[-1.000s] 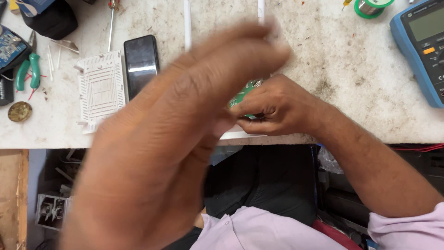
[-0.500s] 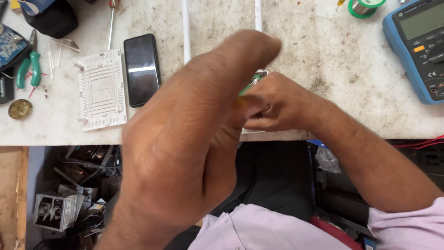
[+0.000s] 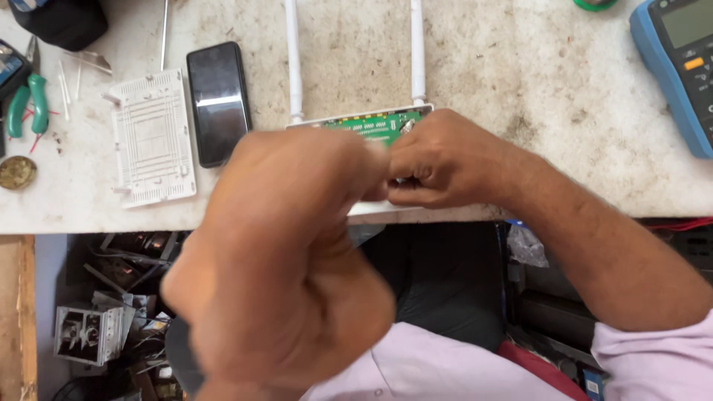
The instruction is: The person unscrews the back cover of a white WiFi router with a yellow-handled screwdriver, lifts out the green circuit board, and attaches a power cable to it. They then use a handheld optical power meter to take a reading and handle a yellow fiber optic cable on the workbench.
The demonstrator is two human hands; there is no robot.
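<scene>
An opened router with a green circuit board (image 3: 379, 125) lies at the near edge of the stone worktop (image 3: 520, 67). Its two white antennas (image 3: 293, 59) point away from me. My right hand (image 3: 445, 160) rests on the board's right part with the fingers pinched down on it. My left hand (image 3: 290, 252) is raised close to the camera, blurred, its fingers curled into a fist. Its fingertips meet my right hand at the router's front edge. What lies between the fingers of either hand is hidden.
The router's white cover (image 3: 152, 137) and a black phone (image 3: 217, 102) lie to the left. Green-handled pliers (image 3: 33, 104) and a round metal disc (image 3: 16, 172) sit at the far left. A blue multimeter (image 3: 679, 67) is at the right. Scrap parts (image 3: 89, 334) fill the floor below.
My left hand had its fingers stretched across the view; it has curled into a fist and dropped lower. The green board and antennas now show above the hands.
</scene>
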